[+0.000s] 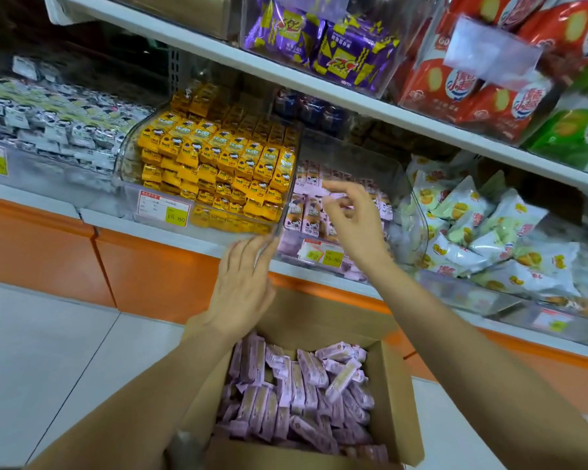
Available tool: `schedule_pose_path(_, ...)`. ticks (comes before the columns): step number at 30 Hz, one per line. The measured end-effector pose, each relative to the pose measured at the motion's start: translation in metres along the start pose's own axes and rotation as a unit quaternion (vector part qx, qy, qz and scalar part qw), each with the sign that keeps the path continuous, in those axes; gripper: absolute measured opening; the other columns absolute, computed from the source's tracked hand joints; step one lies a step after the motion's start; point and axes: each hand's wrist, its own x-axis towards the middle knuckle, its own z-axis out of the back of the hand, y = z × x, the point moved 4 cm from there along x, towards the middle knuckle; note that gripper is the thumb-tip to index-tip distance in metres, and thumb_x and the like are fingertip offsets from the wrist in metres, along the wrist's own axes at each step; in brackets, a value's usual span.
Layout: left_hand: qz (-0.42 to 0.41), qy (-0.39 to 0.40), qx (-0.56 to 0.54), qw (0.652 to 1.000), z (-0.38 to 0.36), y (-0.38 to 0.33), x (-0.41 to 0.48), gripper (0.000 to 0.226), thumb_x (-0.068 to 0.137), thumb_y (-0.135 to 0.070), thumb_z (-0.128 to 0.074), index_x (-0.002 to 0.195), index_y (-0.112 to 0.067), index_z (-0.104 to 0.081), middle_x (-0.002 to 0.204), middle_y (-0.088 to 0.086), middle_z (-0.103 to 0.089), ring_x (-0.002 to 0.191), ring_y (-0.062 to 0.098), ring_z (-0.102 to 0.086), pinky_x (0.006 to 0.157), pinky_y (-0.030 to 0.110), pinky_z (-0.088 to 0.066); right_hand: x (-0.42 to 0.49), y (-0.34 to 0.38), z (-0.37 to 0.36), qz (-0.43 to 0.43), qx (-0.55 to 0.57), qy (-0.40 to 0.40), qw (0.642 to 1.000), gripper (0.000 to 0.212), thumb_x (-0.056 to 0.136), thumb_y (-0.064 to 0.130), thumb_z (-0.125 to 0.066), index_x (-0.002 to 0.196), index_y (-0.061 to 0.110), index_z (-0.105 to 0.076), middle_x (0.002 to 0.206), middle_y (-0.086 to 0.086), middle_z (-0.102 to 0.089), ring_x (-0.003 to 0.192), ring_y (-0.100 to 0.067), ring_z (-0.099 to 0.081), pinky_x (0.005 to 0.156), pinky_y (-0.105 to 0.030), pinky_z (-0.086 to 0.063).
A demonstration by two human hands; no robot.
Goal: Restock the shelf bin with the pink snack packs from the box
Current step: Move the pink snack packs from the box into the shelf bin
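An open cardboard box [392,395] below me holds several pink snack packs [299,398] in a loose pile. On the lower shelf, a clear bin [392,184] holds more pink packs [308,215] stacked inside. My right hand [352,222] hovers in front of that bin with fingers loosely curled and nothing held. My left hand [243,283] is flat with straight fingers, its fingertips against the clear front corner of the yellow snack bin [282,198] next to the pink one.
Yellow snack packs [218,164] fill the bin to the left, silver-white packs [48,120] lie further left, and pale green-white bags [482,239] sit to the right. An upper shelf [286,72] carries purple and red bags. Price tags hang on the shelf edge above an orange base.
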Motion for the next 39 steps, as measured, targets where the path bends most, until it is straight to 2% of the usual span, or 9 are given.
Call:
schedule_pose_path(4, 0.023, 0.065, -0.007, 0.998, -0.030, 0.007, -0.057, 0.051, 0.072, -0.016, -0.046, 0.121, -0.005, -0.056, 0.113, 0.014, -0.053, 0.103, 0.031, -0.047, 0.087, 0.040, -0.035, -0.077, 0.005, -0.010, 0.040, 0.063, 0.015, 0.997, 0.014, 0.096, 0.018, -0.053, 0.094, 0.015, -0.066, 0.085, -0.002, -0.065, 0.073, -0.022, -0.059, 0.062, -0.036, -0.046)
schedule_pose_path(9, 0.097, 0.253, -0.017, 0.963, -0.098, 0.027, -0.135, 0.044, 0.081, -0.022, -0.055, 0.122, -0.006, -0.062, 0.121, 0.016, -0.062, 0.108, 0.037, -0.061, 0.080, 0.041, -0.052, -0.151, -0.078, -0.067, -0.058, 0.001, 0.123, 0.991, 0.010, 0.095, 0.017, -0.057, 0.097, 0.017, -0.067, 0.076, 0.014, -0.060, 0.067, -0.003, -0.054, 0.064, -0.016, -0.038)
schedule_pose_path(12, 0.095, 0.314, -0.026, 0.944, -0.129, 0.034, -0.171, 0.058, 0.084, -0.029, -0.035, 0.129, -0.002, -0.059, 0.134, 0.018, -0.057, 0.123, 0.037, -0.055, 0.091, 0.044, -0.052, -0.185, -0.151, -0.102, -0.176, -0.055, 0.221, 0.958, 0.021, 0.096, 0.024, -0.057, 0.115, 0.018, -0.061, 0.099, -0.001, -0.065, 0.088, -0.011, -0.062, 0.078, -0.028, -0.049)
schedule_pose_path(14, 0.089, 0.302, -0.057, 0.947, -0.142, 0.036, -0.184, 0.059, 0.087, -0.027, -0.033, 0.135, 0.002, -0.051, 0.140, 0.021, -0.049, 0.130, 0.041, -0.046, 0.106, 0.044, -0.037, -0.198, -0.185, -0.120, -0.213, -0.077, 0.247, 0.942, 0.027, 0.095, 0.024, -0.058, 0.121, 0.017, -0.060, 0.116, -0.008, -0.063, 0.103, -0.022, -0.062, 0.090, -0.039, -0.049)
schedule_pose_path(18, 0.094, 0.276, -0.081, 0.953, -0.148, 0.033, -0.194, 0.060, 0.091, -0.027, -0.034, 0.146, 0.000, -0.035, 0.155, 0.018, -0.029, 0.145, 0.034, -0.021, 0.115, 0.046, -0.021, -0.209, -0.232, -0.152, -0.257, -0.105, 0.280, 0.919, 0.046, 0.089, 0.020, -0.065, 0.132, 0.011, -0.054, 0.129, -0.014, -0.053, 0.124, -0.029, -0.046, 0.100, -0.023, -0.034)
schedule_pose_path(23, 0.100, 0.275, -0.095, 0.952, -0.148, 0.030, -0.193, 0.060, 0.094, -0.026, -0.034, 0.150, -0.003, -0.028, 0.160, 0.013, -0.018, 0.149, 0.030, -0.010, 0.117, 0.048, -0.023, -0.219, -0.280, -0.195, -0.290, -0.110, 0.347, 0.885, 0.071, 0.087, 0.028, -0.069, 0.148, 0.026, -0.033, 0.157, -0.009, -0.018, 0.143, -0.028, -0.022, 0.113, -0.039, -0.030)
schedule_pose_path(27, 0.116, 0.271, -0.106, 0.950, -0.149, 0.031, -0.195, 0.061, 0.095, -0.025, -0.038, 0.152, -0.008, -0.023, 0.161, 0.010, -0.014, 0.149, 0.028, -0.007, 0.117, 0.047, -0.023, -0.216, -0.287, -0.207, -0.285, -0.136, 0.321, 0.893, 0.065, 0.084, 0.013, -0.071, 0.142, 0.019, -0.042, 0.148, -0.015, -0.031, 0.125, -0.035, -0.046, 0.098, -0.040, -0.043)
schedule_pose_path(36, 0.099, 0.280, -0.057, 0.953, -0.147, 0.030, -0.193, 0.061, 0.089, -0.025, -0.036, 0.147, -0.007, -0.035, 0.159, 0.014, -0.021, 0.147, 0.034, -0.016, 0.116, 0.049, -0.024, -0.215, -0.264, -0.159, -0.367, 0.011, 0.192, 0.910, 0.027, 0.086, 0.007, -0.066, 0.112, 0.009, -0.062, 0.116, -0.013, -0.055, 0.103, -0.024, -0.055, 0.083, -0.020, -0.045)
schedule_pose_path(39, 0.097, 0.284, -0.062, 0.952, -0.146, 0.024, -0.189, 0.054, 0.085, -0.024, -0.035, 0.130, -0.003, -0.054, 0.147, 0.020, -0.041, 0.140, 0.039, -0.030, 0.110, 0.054, -0.030, -0.214, -0.246, -0.127, -0.402, 0.102, 0.172, 0.894, 0.020, 0.094, 0.014, -0.057, 0.113, 0.016, -0.060, 0.111, 0.003, -0.056, 0.096, -0.016, -0.051, 0.080, -0.022, -0.041)
